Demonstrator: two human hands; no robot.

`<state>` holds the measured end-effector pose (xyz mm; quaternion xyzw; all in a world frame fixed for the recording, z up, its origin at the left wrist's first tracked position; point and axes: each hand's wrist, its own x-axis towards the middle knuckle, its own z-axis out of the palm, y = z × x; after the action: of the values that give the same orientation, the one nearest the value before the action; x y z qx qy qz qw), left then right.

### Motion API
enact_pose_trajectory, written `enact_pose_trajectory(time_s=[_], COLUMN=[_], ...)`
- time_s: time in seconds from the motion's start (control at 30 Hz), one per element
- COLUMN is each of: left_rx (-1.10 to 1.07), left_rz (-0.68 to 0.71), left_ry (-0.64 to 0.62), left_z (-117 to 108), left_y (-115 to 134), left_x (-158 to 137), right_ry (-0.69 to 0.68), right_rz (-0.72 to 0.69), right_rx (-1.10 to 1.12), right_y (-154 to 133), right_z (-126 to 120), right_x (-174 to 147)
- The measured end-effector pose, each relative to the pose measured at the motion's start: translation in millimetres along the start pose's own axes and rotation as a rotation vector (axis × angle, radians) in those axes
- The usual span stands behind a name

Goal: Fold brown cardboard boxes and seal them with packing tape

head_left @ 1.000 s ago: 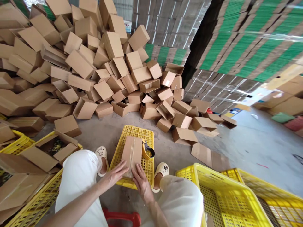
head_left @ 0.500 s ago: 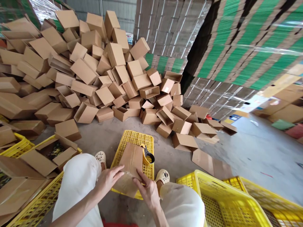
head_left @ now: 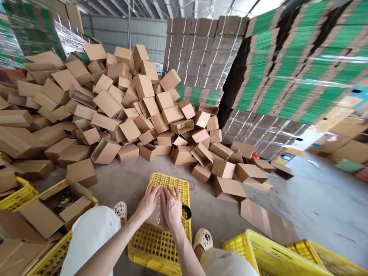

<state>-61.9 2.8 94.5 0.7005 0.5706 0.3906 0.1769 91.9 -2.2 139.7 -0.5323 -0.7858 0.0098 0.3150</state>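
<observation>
The left hand (head_left: 148, 201) and the right hand (head_left: 171, 206) lie side by side, nearly touching, with fingers spread flat. They press down on something shiny and see-through, maybe tape or plastic (head_left: 158, 219), which shows just under the palms. I cannot tell whether a box is under them. The hands rest on top of an upside-down yellow crate (head_left: 159, 245) that stands on the floor between the person's feet. The hands are near the far edge of the crate. A tape roller (head_left: 186, 211) peeks out at the crate's right edge, just beside the right hand.

The person sits with white trousers (head_left: 89, 237) on both knees and wears pale shoes; one shoe (head_left: 203, 238) sits right of the crate.

A second yellow crate (head_left: 267, 255) stands at the lower right. At the left, an open cardboard box (head_left: 54, 209) with its flaps up lies on another yellow crate.

Farther off on the grey floor (head_left: 316, 207) is a big pile of brown boxes (head_left: 120, 111), many lying open on their sides. Behind them rise tall stacks of flat cardboard (head_left: 201, 50) wrapped in clear film, some with green edges.
</observation>
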Motion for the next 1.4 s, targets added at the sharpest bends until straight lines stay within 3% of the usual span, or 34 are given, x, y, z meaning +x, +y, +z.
enact_pose_trajectory(time_s=[0.17,0.33,0.53,0.73,0.97,1.07,1.2,1.4], left_rx=[-0.133,-0.17,-0.126,-0.011,0.018,0.039,-0.007,-0.13], left_rz=[0.018,-0.053,-0.165,-0.164,-0.101,-0.125,-0.161,-0.106], left_ry=[-0.142,-0.124,-0.047,-0.004,0.017,-0.003,-0.073,-0.076], left_z=[3,18,34,30,21,19,16,19], left_y=[-15,-20,-17,-10,3,7,9,-5], left_x=[48,61,34,24,22,24,21,-30], right_ry=[-0.068,-0.161,-0.261,-0.264,-0.249,-0.253,-0.214,-0.088], right_rz=[-0.025,-0.052,-0.131,0.055,-0.076,-0.104,-0.123,-0.069], right_rx=[0.025,-0.002,0.016,-0.219,-0.215,-0.176,-0.019,0.186], right_y=[26,42,49,30,27,28,28,32], right_z=[11,8,3,15,-4,-17,-26,-19], right_x=[34,47,46,28,-32,-59,-66,-69])
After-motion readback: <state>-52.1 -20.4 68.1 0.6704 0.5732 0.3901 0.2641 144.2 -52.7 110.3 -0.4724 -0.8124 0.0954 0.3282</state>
